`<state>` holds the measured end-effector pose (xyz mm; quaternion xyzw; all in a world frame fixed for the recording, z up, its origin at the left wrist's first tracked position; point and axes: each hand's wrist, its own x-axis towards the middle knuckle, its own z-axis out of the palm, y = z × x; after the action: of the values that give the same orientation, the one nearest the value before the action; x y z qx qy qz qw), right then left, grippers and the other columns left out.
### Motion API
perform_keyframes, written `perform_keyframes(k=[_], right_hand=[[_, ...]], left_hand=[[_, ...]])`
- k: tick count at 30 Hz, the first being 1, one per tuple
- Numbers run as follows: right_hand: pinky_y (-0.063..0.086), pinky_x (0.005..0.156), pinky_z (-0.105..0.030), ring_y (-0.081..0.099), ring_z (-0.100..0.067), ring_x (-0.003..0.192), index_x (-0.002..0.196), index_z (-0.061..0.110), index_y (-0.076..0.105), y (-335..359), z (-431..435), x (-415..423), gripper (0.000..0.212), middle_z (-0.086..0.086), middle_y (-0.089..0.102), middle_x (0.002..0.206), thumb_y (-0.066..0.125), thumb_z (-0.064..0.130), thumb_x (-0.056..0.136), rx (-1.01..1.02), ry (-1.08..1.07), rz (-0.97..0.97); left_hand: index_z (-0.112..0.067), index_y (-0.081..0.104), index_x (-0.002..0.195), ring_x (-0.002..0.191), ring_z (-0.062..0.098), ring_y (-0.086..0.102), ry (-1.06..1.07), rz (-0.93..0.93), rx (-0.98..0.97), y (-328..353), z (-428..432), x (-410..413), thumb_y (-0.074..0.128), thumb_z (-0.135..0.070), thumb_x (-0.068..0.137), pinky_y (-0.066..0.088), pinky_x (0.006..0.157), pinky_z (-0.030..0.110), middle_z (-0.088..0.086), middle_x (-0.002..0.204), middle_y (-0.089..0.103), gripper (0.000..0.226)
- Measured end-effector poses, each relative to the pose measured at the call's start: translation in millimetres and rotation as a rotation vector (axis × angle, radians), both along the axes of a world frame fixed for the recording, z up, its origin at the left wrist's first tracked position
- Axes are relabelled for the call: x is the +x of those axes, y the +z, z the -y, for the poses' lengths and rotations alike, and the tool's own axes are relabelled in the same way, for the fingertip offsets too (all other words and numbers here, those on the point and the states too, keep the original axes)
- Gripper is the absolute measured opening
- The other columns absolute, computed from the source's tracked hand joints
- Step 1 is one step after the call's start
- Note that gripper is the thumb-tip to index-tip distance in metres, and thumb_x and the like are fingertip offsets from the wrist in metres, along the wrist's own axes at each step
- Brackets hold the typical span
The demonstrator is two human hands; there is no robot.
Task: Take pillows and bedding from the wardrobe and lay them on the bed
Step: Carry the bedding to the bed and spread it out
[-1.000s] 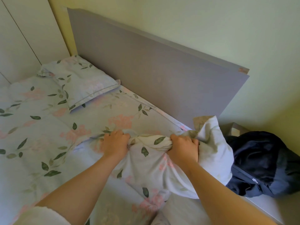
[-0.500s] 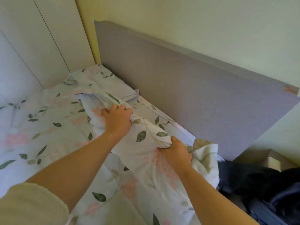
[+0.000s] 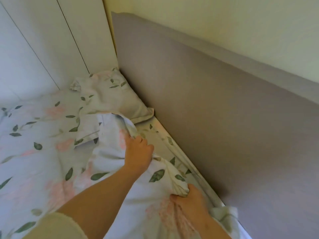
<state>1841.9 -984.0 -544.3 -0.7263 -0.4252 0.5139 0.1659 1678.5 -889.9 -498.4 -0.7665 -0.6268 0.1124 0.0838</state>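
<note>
Both hands are clamped on the floral bedding [image 3: 110,152]: left hand [image 3: 138,152] bunching it further up the bed [image 3: 25,144], right hand [image 3: 189,197] gripping a fold beside the grey headboard [image 3: 215,109]. A pillow [image 3: 107,94] sits in the corner.

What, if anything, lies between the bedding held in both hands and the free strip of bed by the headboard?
Nothing visible. The left hand and right hand grip the bedding; the sheet by the headboard is bare, the pillow off in the corner.
</note>
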Motion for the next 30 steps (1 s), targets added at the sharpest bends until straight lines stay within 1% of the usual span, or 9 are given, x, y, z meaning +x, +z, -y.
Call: perform_keyframes(k=[5, 8, 13, 16, 20, 24, 26, 28, 30], right_hand=[[0.04, 0.081, -0.025, 0.056, -0.021, 0.097, 0.11, 0.017, 0.057, -54, -38, 32, 0.032, -0.006, 0.062, 0.11, 0.069, 0.024, 0.081, 0.01, -0.105, -0.098], [0.044, 0.091, -0.031, 0.055, -0.022, 0.098, 0.119, 0.013, 0.055, -77, -47, 40, 0.045, -0.007, 0.062, 0.117, 0.069, 0.029, 0.079, 0.026, -0.162, -0.115], [0.024, 0.11, -0.047, 0.02, -0.025, 0.14, 0.145, 0.032, 0.012, -93, -38, 49, 0.072, 0.0, 0.017, 0.155, 0.042, 0.06, 0.086, -0.012, 0.066, 0.515], [0.017, 0.115, -0.045, 0.013, -0.023, 0.144, 0.147, 0.037, 0.002, -97, -17, 55, 0.072, 0.003, 0.007, 0.159, 0.037, 0.061, 0.088, 0.055, 0.129, 0.609], [0.037, 0.1, -0.056, 0.053, -0.036, 0.121, 0.13, 0.032, 0.043, -98, 45, 50, 0.061, -0.013, 0.056, 0.134, 0.043, 0.061, 0.076, 0.258, -0.073, 0.739], [0.048, 0.074, -0.055, 0.063, -0.048, 0.085, 0.106, -0.005, 0.058, -108, 102, 54, 0.078, -0.035, 0.063, 0.098, 0.045, 0.062, 0.068, 0.085, -0.391, 0.491], [0.046, 0.065, -0.05, 0.063, -0.04, 0.082, 0.1, -0.006, 0.064, -81, 91, 70, 0.05, -0.027, 0.065, 0.091, 0.044, 0.038, 0.089, -0.093, -0.7, 0.046], [0.044, 0.083, -0.053, 0.056, -0.042, 0.105, 0.127, -0.007, 0.05, -73, 111, 59, 0.047, -0.03, 0.056, 0.119, 0.058, 0.021, 0.09, -0.151, -0.89, -0.107], [0.032, 0.107, -0.045, 0.043, -0.038, 0.126, 0.142, -0.006, 0.027, -69, 122, 29, 0.086, -0.026, 0.04, 0.142, 0.076, 0.018, 0.076, -0.197, -0.89, -0.147]], left_hand=[[-0.017, 0.065, 0.1, 0.104, 0.028, 0.049, -0.092, -0.018, 0.012, -35, -49, 45, 0.049, -0.018, 0.089, 0.024, 0.107, 0.053, 0.003, 0.097, 0.062, 0.019], [-0.013, 0.055, 0.117, 0.12, 0.031, 0.039, -0.08, -0.038, -0.004, -51, -58, 63, 0.039, -0.015, 0.093, 0.011, 0.112, 0.056, 0.007, 0.117, 0.054, 0.029], [-0.017, -0.011, 0.147, 0.145, 0.027, -0.014, 0.103, 0.078, -0.18, -102, -30, 71, 0.033, -0.044, 0.095, -0.011, 0.11, 0.063, 0.0, 0.159, -0.011, 0.074], [-0.019, -0.01, 0.147, 0.146, 0.023, -0.012, 0.305, 0.249, -0.241, -122, 8, 56, 0.007, -0.055, 0.09, -0.005, 0.114, 0.058, -0.002, 0.159, -0.008, 0.07], [-0.03, 0.001, 0.148, 0.146, 0.019, -0.01, 0.49, 0.396, -0.275, -131, 67, 36, -0.016, -0.062, 0.068, -0.005, 0.116, 0.051, -0.004, 0.159, -0.005, 0.087], [-0.032, 0.0, 0.147, 0.146, 0.022, -0.008, 0.803, 0.621, -0.176, -128, 105, 25, 0.024, -0.068, 0.084, -0.001, 0.116, 0.053, 0.0, 0.159, -0.007, 0.076], [-0.028, 0.003, 0.146, 0.145, 0.027, 0.002, 1.091, 0.785, -0.094, -129, 119, 19, 0.048, -0.069, 0.075, 0.007, 0.116, 0.056, 0.006, 0.158, 0.0, 0.094], [-0.027, 0.007, 0.145, 0.139, 0.037, 0.021, 1.401, 1.082, -0.044, -131, 123, 11, 0.067, -0.067, 0.061, 0.021, 0.112, 0.057, 0.014, 0.153, 0.016, 0.11], [-0.024, 0.01, 0.145, 0.122, 0.042, 0.044, 1.568, 1.394, -0.052, -133, 122, -2, 0.077, -0.06, 0.054, 0.039, 0.102, 0.056, 0.021, 0.144, 0.034, 0.119]])
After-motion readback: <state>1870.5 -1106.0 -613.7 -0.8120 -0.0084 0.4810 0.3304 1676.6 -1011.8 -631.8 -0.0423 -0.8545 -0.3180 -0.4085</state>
